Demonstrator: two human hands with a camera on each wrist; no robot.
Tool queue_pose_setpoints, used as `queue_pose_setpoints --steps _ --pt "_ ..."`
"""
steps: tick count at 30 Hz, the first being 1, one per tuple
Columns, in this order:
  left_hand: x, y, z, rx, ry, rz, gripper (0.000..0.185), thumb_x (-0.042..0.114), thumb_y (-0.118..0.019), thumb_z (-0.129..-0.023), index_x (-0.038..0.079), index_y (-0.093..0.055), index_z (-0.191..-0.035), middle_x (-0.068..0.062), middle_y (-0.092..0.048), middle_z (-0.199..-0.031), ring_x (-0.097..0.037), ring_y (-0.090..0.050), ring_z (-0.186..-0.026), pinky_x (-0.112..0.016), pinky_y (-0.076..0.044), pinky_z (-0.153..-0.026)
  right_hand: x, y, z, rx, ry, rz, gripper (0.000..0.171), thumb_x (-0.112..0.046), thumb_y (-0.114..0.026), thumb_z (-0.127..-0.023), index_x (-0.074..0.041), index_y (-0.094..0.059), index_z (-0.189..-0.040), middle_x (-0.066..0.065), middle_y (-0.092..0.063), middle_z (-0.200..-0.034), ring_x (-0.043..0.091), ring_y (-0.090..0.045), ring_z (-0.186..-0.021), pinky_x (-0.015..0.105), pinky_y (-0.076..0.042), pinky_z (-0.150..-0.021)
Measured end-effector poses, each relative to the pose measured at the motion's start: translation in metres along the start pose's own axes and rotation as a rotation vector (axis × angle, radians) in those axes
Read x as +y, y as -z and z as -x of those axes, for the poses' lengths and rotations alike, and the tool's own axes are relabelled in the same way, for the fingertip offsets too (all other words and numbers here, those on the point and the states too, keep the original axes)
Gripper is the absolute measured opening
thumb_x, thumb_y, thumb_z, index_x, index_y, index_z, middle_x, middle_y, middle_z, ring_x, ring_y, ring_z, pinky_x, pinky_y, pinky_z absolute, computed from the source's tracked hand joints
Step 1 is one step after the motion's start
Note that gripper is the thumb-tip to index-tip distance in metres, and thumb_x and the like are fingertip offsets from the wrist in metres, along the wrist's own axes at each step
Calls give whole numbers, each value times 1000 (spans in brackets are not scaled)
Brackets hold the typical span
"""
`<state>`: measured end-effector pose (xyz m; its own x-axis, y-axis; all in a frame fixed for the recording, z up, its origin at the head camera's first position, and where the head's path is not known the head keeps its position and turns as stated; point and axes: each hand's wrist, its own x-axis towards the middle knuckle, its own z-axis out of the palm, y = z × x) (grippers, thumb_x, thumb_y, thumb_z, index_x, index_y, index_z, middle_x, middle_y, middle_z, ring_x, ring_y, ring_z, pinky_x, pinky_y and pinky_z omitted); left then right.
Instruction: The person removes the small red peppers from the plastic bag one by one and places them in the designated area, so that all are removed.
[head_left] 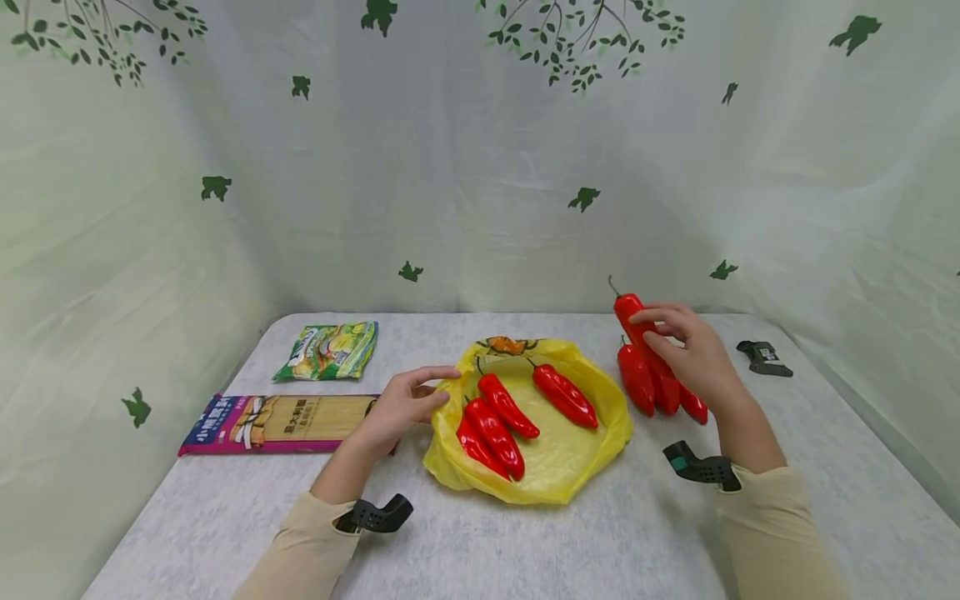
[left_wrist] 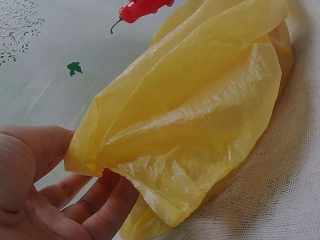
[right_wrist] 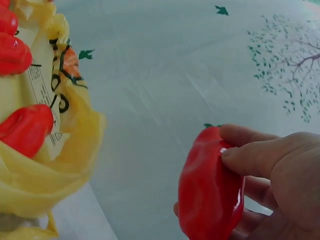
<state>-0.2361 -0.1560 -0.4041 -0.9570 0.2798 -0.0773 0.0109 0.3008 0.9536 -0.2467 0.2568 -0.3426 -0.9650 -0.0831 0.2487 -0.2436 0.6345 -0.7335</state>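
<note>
While the left hand (head_left: 403,406) angles inward, fingers pinching a yellow bag (head_left: 558,462), right hand (head_left: 696,350) outstretched, fingers gripping a red pepper (head_left: 628,310)

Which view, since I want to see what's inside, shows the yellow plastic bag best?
The head view: it looks into the open yellow plastic bag, showing four red chili peppers inside. The left wrist view shows mostly its outside; the right wrist view, only part, cut off.
</note>
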Motion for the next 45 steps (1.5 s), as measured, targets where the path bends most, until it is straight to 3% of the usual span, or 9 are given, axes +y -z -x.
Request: queue_pose_setpoints --steps 15,31,45 --pt "0 0 1 15 7 -8 35 15 -61 -99 17 -63 -134 -13 -62 -134 -17 -64 -94 -28 -58 -74 36 11 -3 113 -211 15 41 -22 -58 -99 -17 -51 -140 19 -33 -158 50 -37 -137 62 -53 -92" --pt "-1 0 -1 6 13 -2 36 15 -61 -99 17 -62 -135 -14 -62 -135 -17 -65 -96 -27 -58 -75 81 19 -5 124 -473 52 55 -16 -58 -97 -8 -41 -149 28 -32 -156 50 -36 -135 60 -52 -96" --pt "-1 -1 0 15 19 -6 36 14 -61 -99 18 -63 -134 -12 -60 -139 -18 -64 -97 -29 -57 -76 99 19 -3 75 -559 65 49 -16 -48 -100 -6 -42 -148 30 -32 -153 48 -36 -132 56 -51 -98"
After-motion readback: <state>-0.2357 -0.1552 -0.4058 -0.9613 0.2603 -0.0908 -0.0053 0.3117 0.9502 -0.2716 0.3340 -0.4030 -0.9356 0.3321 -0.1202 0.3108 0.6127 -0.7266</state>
